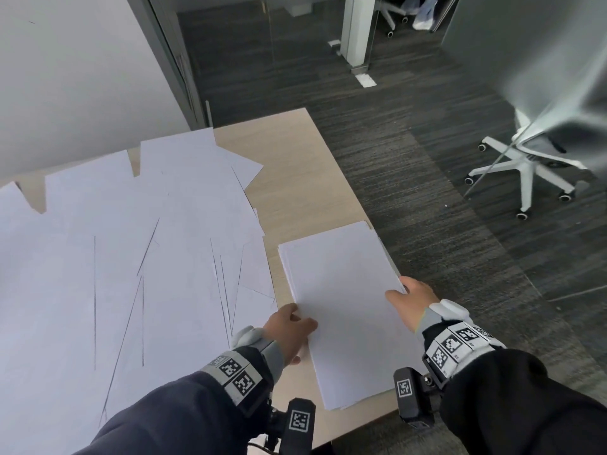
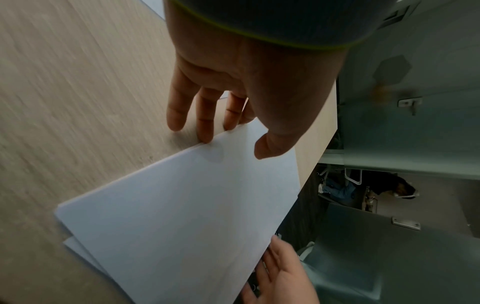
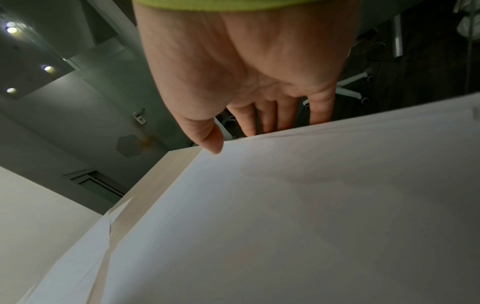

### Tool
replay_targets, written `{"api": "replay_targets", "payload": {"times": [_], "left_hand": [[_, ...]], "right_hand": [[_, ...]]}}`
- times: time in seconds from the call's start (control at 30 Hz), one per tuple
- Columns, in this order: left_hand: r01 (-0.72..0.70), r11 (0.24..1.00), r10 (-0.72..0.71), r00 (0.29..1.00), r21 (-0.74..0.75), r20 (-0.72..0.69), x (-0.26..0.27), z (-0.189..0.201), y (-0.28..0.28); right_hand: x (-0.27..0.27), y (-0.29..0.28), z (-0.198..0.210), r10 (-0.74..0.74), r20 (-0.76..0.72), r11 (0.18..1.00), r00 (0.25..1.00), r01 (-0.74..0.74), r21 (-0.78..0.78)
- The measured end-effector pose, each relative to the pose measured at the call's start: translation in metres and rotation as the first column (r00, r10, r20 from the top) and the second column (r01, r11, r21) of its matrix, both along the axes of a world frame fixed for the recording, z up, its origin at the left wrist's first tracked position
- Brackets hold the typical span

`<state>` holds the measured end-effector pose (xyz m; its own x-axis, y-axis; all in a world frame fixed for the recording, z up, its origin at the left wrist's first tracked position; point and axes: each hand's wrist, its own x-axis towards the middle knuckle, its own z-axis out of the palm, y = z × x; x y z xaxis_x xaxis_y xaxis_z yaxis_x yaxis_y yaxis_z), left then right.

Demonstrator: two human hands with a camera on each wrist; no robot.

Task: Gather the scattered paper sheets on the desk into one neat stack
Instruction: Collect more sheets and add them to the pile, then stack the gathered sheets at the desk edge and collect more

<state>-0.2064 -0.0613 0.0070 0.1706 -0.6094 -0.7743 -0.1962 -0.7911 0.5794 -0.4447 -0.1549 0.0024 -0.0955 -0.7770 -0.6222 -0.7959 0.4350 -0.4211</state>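
A stack of white paper [image 1: 345,307] lies at the right end of the wooden desk [image 1: 295,185], close to its right edge. My left hand [image 1: 302,333] is at the stack's left edge. Its straight fingers [image 2: 205,135] press against that edge, and the thumb hovers over the top sheet. My right hand [image 1: 399,290] holds the stack's right edge, thumb on top and fingers [image 3: 249,125] dipping behind the paper. The lower sheets [image 2: 75,248] stick out a little from under the top ones. Many scattered sheets [image 1: 131,257] overlap across the left of the desk.
Dark carpet [image 1: 427,198] runs past the desk's right edge. A white swivel chair [image 1: 532,165] stands behind a glass panel at the right. A grey wall [image 1: 65,77] runs behind the desk on the left. Bare wood [image 1: 289,208] separates the scattered sheets from the stack.
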Motion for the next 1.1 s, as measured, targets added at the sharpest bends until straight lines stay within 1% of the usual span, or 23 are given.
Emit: {"api": "replay_targets", "payload": {"times": [0.1,0.17,0.27,0.33,0.4,0.47,0.53,0.6,0.63,0.7,0.77,0.83,0.97,1.03,1.1], "left_hand": [[-0.037,0.999,0.038,0.998,0.009,-0.047,-0.002,-0.001,0.0],[-0.031,0.999,0.032,0.997,0.008,-0.074,-0.003,-0.003,0.0],[0.015,1.0,-0.016,0.997,-0.016,-0.073,0.001,-0.002,0.0],[0.039,0.997,-0.043,0.998,-0.07,-0.048,0.01,-0.001,0.003],[0.067,0.988,-0.067,0.998,-0.14,0.01,0.023,-0.001,0.007],[0.114,0.969,-0.09,0.989,-0.221,0.116,0.043,-0.001,0.012],[0.194,0.943,-0.117,0.954,-0.269,0.278,0.072,-0.003,0.018],[0.256,0.923,-0.116,0.896,-0.287,0.428,0.1,-0.007,0.023],[0.28,0.921,-0.114,0.859,-0.272,0.498,0.118,-0.01,0.025],[0.35,0.919,-0.17,0.766,-0.181,0.62,0.147,-0.013,0.032],[0.375,0.926,-0.242,0.695,-0.053,0.677,0.169,-0.019,0.04],[0.414,0.909,-0.326,0.641,0.045,0.695,0.174,-0.023,0.043],[0.476,0.86,-0.465,0.579,0.186,0.67,0.181,-0.036,0.05],[0.501,0.839,-0.503,0.559,0.215,0.66,0.181,-0.039,0.053],[0.512,0.833,-0.508,0.555,0.212,0.659,0.179,-0.038,0.054]], "right_hand": [[0.003,0.0,-0.009,-0.032,0.083,0.999,0.996,0.031,0.005],[0.009,0.003,-0.005,-0.045,0.1,0.999,0.994,0.045,-0.003],[0.016,0.007,0.0,-0.044,0.047,0.999,0.998,0.045,-0.006],[0.02,0.008,0.003,-0.033,0.012,0.999,0.999,0.033,-0.007],[0.021,0.009,0.007,-0.004,-0.026,0.998,1.0,0.003,-0.058],[0.027,0.01,0.012,0.028,-0.043,0.988,0.999,-0.034,-0.148],[0.043,0.009,0.016,0.078,-0.02,0.971,0.997,-0.08,-0.226],[0.059,0.008,0.019,0.121,0.062,0.966,0.991,-0.103,-0.236],[0.072,0.008,0.02,0.14,0.125,0.969,0.982,-0.11,-0.223],[0.097,0.01,0.018,0.15,0.237,0.978,0.96,-0.109,-0.178],[0.128,0.015,0.016,0.156,0.296,0.985,0.942,-0.124,-0.124],[0.146,0.021,0.015,0.131,0.349,0.991,0.928,-0.112,-0.076],[0.189,0.028,0.005,0.075,0.358,0.996,0.931,-0.088,0.021],[0.202,0.029,0.001,0.078,0.341,0.994,0.937,-0.098,0.044],[0.207,0.029,-0.002,0.053,0.338,0.995,0.94,-0.077,0.058]]}}
